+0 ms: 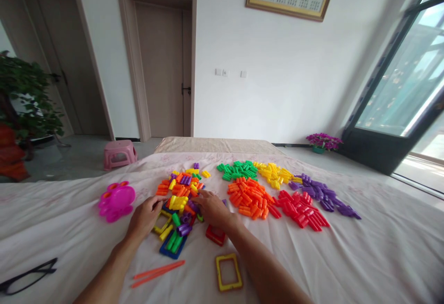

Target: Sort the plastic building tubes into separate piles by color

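Note:
My left hand [147,212] rests at the left side of a mixed pile of short tube-shaped plastic pieces [181,190] in orange, yellow and purple. Its fingers are bent, with a gap between thumb and forefinger, and I see nothing held there. From the right, my right hand [214,209] reaches onto the same pile, fingers apart and touching it; the fingertips are partly hidden among the pieces. Between and below the hands lie a yellow frame [162,223], a blue frame [173,245] with green pieces on it, and purple pieces [183,230]. A red frame [215,235] lies under my right wrist.
Sorted heaps stand to the right: green [238,170], yellow [275,174], orange [250,197], red [302,210] and purple [321,193]. A pink paw-shaped tray [118,202] is at left. Nearer lie orange sticks [157,273], another yellow frame [229,272] and glasses [29,276].

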A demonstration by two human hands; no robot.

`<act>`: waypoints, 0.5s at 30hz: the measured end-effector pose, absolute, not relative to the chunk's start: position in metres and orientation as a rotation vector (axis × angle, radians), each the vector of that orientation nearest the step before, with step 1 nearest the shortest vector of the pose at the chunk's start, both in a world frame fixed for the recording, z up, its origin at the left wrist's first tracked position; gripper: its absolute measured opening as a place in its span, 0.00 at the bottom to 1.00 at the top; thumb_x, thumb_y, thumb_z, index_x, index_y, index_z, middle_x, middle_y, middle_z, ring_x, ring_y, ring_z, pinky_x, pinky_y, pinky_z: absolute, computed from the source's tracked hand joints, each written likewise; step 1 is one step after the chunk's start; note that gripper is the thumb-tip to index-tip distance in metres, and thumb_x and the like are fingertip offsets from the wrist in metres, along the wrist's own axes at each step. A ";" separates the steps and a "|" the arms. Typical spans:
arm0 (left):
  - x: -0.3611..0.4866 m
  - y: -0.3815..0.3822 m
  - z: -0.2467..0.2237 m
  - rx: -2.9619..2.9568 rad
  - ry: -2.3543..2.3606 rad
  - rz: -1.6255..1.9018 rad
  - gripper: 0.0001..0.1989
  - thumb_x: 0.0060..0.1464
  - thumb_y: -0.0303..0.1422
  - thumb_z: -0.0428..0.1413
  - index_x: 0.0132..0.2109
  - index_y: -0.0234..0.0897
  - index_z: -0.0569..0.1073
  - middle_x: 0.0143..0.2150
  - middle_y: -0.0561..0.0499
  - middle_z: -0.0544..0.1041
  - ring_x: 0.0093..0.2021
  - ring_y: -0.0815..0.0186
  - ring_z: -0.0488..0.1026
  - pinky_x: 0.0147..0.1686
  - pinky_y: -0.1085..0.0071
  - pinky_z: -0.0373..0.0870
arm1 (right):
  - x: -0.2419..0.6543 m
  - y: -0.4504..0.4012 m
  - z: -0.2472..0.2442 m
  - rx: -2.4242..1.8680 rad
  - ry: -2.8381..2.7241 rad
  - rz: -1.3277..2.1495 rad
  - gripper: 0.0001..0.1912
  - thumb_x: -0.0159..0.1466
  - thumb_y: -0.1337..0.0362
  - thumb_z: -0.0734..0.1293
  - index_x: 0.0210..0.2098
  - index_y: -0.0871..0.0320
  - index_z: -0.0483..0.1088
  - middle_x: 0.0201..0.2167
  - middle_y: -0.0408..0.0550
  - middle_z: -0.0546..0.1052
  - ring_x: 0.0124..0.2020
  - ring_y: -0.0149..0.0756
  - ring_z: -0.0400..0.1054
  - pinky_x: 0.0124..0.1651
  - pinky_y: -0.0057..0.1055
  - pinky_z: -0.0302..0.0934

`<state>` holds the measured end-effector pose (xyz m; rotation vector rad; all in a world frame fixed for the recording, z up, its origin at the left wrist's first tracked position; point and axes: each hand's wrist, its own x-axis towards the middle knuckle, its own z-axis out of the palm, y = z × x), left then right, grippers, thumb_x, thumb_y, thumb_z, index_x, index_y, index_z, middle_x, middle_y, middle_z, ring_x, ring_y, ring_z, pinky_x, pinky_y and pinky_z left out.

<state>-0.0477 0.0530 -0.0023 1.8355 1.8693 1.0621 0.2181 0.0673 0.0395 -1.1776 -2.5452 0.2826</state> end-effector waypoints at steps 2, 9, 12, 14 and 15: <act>-0.047 0.053 -0.001 1.835 1.877 1.059 0.17 0.59 0.38 0.48 0.47 0.43 0.79 0.49 0.52 0.82 0.50 0.63 0.77 0.48 0.73 0.69 | 0.215 0.069 0.038 -1.234 -2.569 0.258 0.19 0.66 0.70 0.58 0.53 0.53 0.73 0.53 0.53 0.74 0.52 0.42 0.69 0.56 0.37 0.61; -0.047 0.052 0.001 1.823 1.916 1.020 0.17 0.59 0.38 0.47 0.47 0.43 0.79 0.49 0.52 0.82 0.51 0.63 0.77 0.48 0.72 0.69 | 0.218 0.070 0.033 -1.185 -2.372 0.327 0.21 0.63 0.74 0.59 0.53 0.58 0.73 0.51 0.53 0.76 0.53 0.39 0.69 0.56 0.31 0.59; -0.048 0.053 0.000 1.830 1.903 1.013 0.17 0.59 0.39 0.47 0.47 0.43 0.79 0.50 0.52 0.82 0.51 0.62 0.77 0.48 0.72 0.69 | 0.225 0.072 0.039 -1.243 -2.177 0.367 0.16 0.65 0.70 0.60 0.47 0.56 0.76 0.47 0.51 0.79 0.49 0.37 0.71 0.51 0.28 0.61; -0.049 0.053 -0.001 1.836 1.898 1.008 0.17 0.59 0.39 0.48 0.48 0.43 0.78 0.50 0.52 0.82 0.51 0.62 0.77 0.48 0.72 0.69 | 0.235 0.076 0.048 -1.323 -2.038 0.353 0.11 0.65 0.66 0.62 0.41 0.56 0.76 0.40 0.48 0.80 0.42 0.35 0.72 0.44 0.27 0.61; -0.049 0.053 -0.001 1.838 1.900 1.006 0.18 0.59 0.40 0.48 0.48 0.43 0.78 0.49 0.52 0.82 0.51 0.62 0.77 0.48 0.72 0.69 | 0.242 0.078 0.055 -1.372 -1.965 0.336 0.10 0.65 0.64 0.62 0.38 0.57 0.76 0.36 0.47 0.79 0.38 0.34 0.71 0.40 0.26 0.60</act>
